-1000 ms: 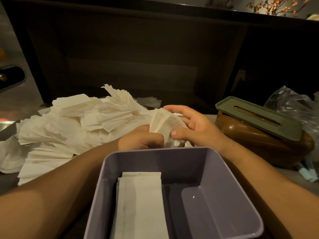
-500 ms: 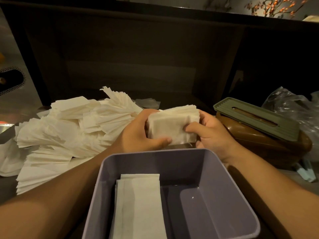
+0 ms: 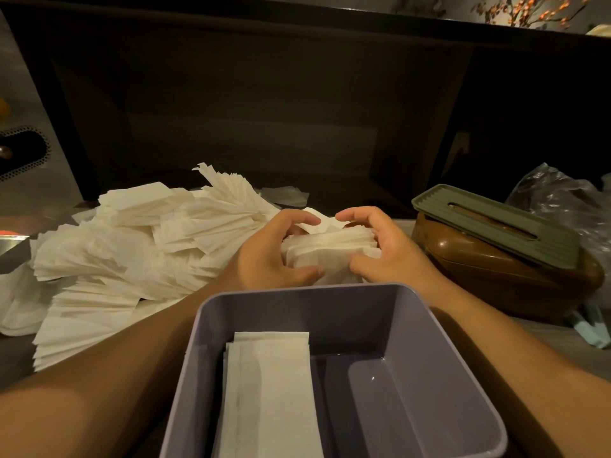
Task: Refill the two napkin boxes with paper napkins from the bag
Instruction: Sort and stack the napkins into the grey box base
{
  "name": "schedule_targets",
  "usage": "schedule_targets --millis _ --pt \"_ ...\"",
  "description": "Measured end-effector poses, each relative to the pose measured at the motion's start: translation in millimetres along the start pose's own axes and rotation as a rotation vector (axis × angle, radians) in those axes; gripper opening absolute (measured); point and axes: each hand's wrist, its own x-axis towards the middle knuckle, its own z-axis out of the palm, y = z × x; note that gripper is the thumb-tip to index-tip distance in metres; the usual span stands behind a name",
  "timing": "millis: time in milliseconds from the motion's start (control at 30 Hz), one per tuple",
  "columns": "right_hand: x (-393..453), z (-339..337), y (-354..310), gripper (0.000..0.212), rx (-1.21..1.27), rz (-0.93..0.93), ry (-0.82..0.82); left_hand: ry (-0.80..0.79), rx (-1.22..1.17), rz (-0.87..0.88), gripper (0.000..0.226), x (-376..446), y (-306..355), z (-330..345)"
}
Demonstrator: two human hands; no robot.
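An open purple napkin box (image 3: 439, 365) sits right in front of me with a flat stack of white napkins (image 3: 271, 391) lying in its left half. Just behind its far rim, my left hand (image 3: 267, 256) and my right hand (image 3: 390, 249) grip a small bundle of napkins (image 3: 327, 249) between them, fingers curled round it from both sides. A big loose heap of napkins (image 3: 132, 249) spreads over the table at the left. A brown napkin box (image 3: 496, 279) with a green slotted lid (image 3: 489, 223) stands at the right.
A crumpled clear plastic bag (image 3: 568, 206) lies behind the brown box at the far right. A pale blue object (image 3: 595, 332) lies beside that box near the right edge. A dark wall or bench back rises behind the table.
The bundle, held up flat-faced half a second ago, now sits lower between my hands, and both hands have curled more tightly round it.
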Motion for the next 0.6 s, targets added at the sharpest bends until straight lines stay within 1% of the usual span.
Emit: schedule_targets --millis 67,133,167,233,333,400,467,567,600 --pt "0.4 -0.8 0.6 0.060 -0.034 -0.009 -0.060 -0.083 0.006 0.012 0.062 4.6 -0.3 -1.5" --pt "2.5 1.6 2.4 0.064 -0.044 0.000 -0.106 -0.226 -0.024 -0.007 0.060 8.6 -1.1 -2.3" --pt "3.7 3.1 3.7 0.067 -0.043 -0.001 -0.110 -0.231 -0.054 -0.009 0.059 8.8 -2.0 -1.4" --pt "5.6 5.5 4.3 0.072 -0.046 -0.006 -0.098 -0.139 -0.083 0.021 0.055 4.6 -1.5 1.0" --pt "5.2 1.2 3.4 0.069 -0.043 0.001 -0.084 -0.141 -0.045 0.068 0.059 5.9 -5.3 -2.6" --pt "2.5 -6.2 3.0 0.065 -0.007 0.024 -0.069 -0.137 -0.044 0.076 0.056 6.7 -3.6 -8.4" --pt "0.5 -12.1 2.7 0.063 0.004 0.034 -0.072 -0.132 -0.054 0.070 0.050 5.0 -2.7 -8.7" --pt "1.8 -11.6 4.3 0.067 -0.005 0.040 -0.158 -0.009 -0.120 0.040 0.030 -1.4 0.5 1.3" --pt "3.0 -10.0 5.3 0.066 -0.028 0.038 -0.170 0.024 -0.144 0.041 0.028 -1.1 1.3 3.5"
